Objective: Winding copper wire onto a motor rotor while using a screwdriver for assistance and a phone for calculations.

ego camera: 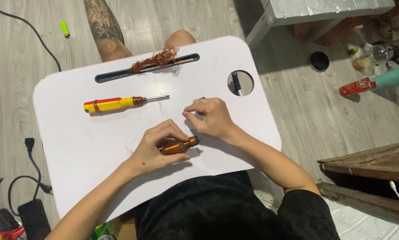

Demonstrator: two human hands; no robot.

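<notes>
My left hand (pixel 157 149) grips a small copper-coloured wound coil on a shaft (pixel 178 146), held low over the white lap table (pixel 75 146). My right hand (pixel 210 118) hovers just beyond it with fingers pinched together, as if on a thin wire that I cannot make out. A screwdriver with a yellow and red handle (pixel 115 104) lies to the left, some copper wire wrapped near its shaft. A tangle of copper wire (pixel 157 59) sits in the table's dark slot (pixel 115 74).
The table has a round cup hole (pixel 240 82) at the right. My tattooed leg (pixel 104 31) stretches out beyond it. A green lighter (pixel 64 29), cables and a black power brick (pixel 32 218) lie left; a red tube (pixel 356 87), jars and wooden furniture (pixel 373 166) right.
</notes>
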